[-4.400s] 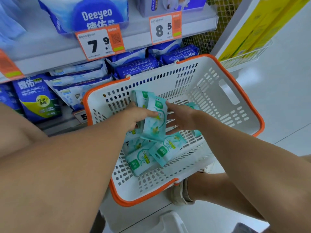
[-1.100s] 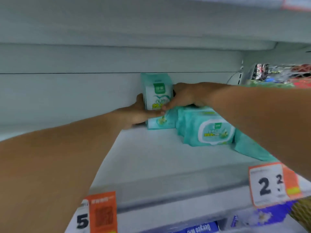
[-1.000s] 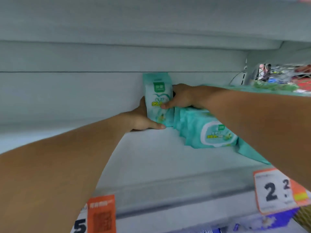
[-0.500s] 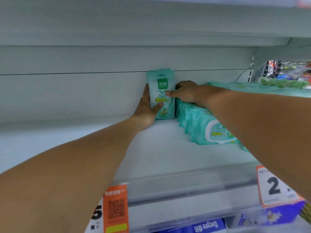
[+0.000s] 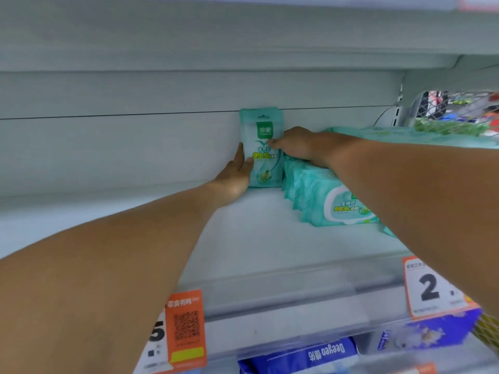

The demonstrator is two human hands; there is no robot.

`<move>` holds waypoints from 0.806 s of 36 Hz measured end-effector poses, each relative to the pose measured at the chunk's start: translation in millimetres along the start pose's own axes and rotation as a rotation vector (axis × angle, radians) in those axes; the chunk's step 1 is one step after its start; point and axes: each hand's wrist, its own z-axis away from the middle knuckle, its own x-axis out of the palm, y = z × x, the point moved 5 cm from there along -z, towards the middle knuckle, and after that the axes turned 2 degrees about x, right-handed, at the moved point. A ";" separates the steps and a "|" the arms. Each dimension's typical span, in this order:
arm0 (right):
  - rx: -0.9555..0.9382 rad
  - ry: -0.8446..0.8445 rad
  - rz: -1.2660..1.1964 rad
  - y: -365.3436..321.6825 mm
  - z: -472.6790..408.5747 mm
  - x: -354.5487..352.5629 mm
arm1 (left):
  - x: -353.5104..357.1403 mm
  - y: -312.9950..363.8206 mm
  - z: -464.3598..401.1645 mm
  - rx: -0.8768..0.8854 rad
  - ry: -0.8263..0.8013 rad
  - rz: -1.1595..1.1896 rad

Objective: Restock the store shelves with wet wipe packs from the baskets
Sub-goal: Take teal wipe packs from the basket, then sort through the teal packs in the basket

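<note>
One head-worn wide-angle view looks forward into a white shelf (image 5: 270, 238) bay, roughly level with it, the back panel filling twelve o'clock. It sits close: both forearms run in from seven and four o'clock. The price-tag rail (image 5: 297, 319) crosses at six o'clock, with a lower tier just showing beneath.

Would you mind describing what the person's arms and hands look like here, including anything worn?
Both forearms are bare, with no sleeves visible. The left hand and right hand wear no gloves, and no rings, watch or bracelet can be seen.
</note>
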 end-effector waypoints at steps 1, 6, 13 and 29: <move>0.006 0.000 0.014 -0.6 2.6 -1.6 | -2.8 5.0 6.7 -0.041 -0.013 -0.036; 0.017 0.033 0.204 -11.5 39.8 -27.9 | -22.1 30.8 42.3 -0.163 0.001 -0.166; -0.401 0.352 0.323 1.6 201.2 -40.9 | -20.2 86.1 141.6 0.067 0.216 -0.144; 0.497 -0.873 0.378 387.7 540.1 273.3 | 312.3 -68.2 468.2 0.061 -1.407 -0.976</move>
